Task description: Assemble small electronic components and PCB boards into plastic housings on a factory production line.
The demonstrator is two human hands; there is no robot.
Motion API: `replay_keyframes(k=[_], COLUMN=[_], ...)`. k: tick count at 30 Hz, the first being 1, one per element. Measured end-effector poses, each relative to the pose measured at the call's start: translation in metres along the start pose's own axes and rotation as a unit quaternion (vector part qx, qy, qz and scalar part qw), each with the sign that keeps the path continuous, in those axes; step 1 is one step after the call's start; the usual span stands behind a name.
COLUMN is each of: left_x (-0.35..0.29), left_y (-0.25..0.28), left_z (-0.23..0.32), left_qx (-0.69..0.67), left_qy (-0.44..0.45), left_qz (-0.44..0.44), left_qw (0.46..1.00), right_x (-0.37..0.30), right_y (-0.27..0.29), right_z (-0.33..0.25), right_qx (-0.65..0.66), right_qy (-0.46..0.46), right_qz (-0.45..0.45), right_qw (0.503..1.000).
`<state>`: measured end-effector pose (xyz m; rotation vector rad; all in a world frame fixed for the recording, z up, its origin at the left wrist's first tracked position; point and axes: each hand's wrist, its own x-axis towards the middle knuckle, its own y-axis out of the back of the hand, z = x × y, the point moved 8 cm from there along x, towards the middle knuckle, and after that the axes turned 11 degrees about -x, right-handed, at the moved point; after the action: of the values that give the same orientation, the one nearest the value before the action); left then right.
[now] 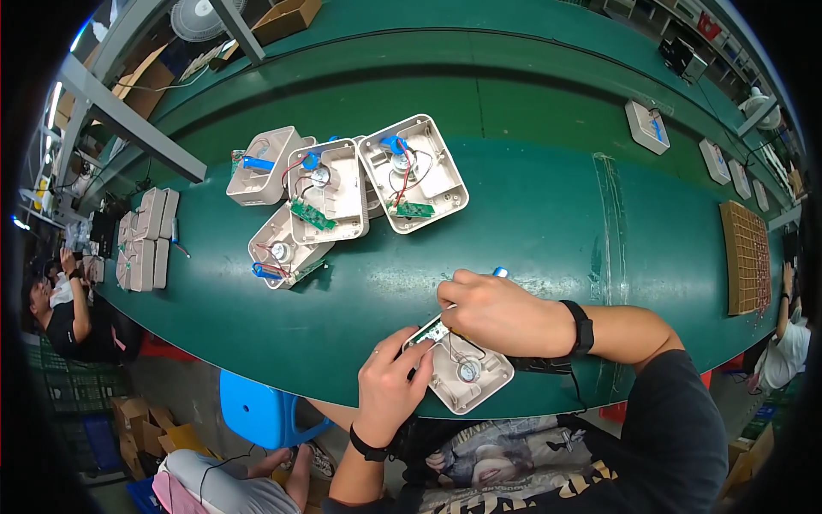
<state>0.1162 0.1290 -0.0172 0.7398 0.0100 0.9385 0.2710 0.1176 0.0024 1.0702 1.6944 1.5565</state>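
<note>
A light beige plastic housing [486,388] lies open side up at the table's near edge, with a round silver part [468,370] and thin dark wires inside. Along its upper left side sits a green circuit board [437,331]. My left hand [392,377] grips the housing's left side, thumb and fingertips by the board. Over the upper corner, my right hand [505,313] is bent down in a pinch beside the board and wires; what its fingertips hold is hidden. A blue cylinder [501,271] pokes out just beyond the right hand's knuckles.
Several similar housings [349,218] with boards, wires and blue cylinders are grouped and partly stacked farther left. Closed-looking beige housings [142,264] stand at the far left. A cardboard grid tray [743,261] is at right. People sit at both sides; a blue stool [257,409] stands below.
</note>
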Motion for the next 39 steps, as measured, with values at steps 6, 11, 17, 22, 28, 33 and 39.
replay_keyframes(k=[6, 11, 17, 22, 28, 33, 39], left_x=[0.001, 0.000, 0.006, 0.006, -0.001, -0.012, -0.018], left_y=[-0.002, -0.002, -0.004, -0.005, 0.002, 0.009, 0.012], left_z=[0.001, -0.001, 0.000, -0.001, -0.004, -0.013, -0.015], left_qx=[-0.004, 0.014, 0.002, 0.001, 0.030, 0.045, 0.047], left_qy=[0.011, -0.009, 0.018, 0.015, 0.014, 0.018, 0.065], left_qz=[-0.007, -0.012, -0.018, -0.019, -0.008, 0.024, 0.054], left_qw=[1.000, 1.000, 1.000, 1.000, 0.999, 0.999, 0.995], right_x=[-0.001, 0.002, 0.001, 0.002, 0.005, -0.006, -0.030], right_y=[0.008, 0.011, 0.009, -0.003, 0.006, -0.009, 0.008], right_z=[-0.002, -0.004, -0.005, 0.006, 0.040, 0.058, 0.009], right_qx=[-0.007, -0.012, -0.024, 0.011, 0.158, 0.168, 0.128], right_qy=[-0.003, 0.008, 0.005, 0.002, 0.000, -0.026, -0.026], right_qz=[0.022, 0.016, 0.016, -0.012, -0.009, -0.007, 0.056], right_qw=[1.000, 1.000, 1.000, 1.000, 0.987, 0.985, 0.990])
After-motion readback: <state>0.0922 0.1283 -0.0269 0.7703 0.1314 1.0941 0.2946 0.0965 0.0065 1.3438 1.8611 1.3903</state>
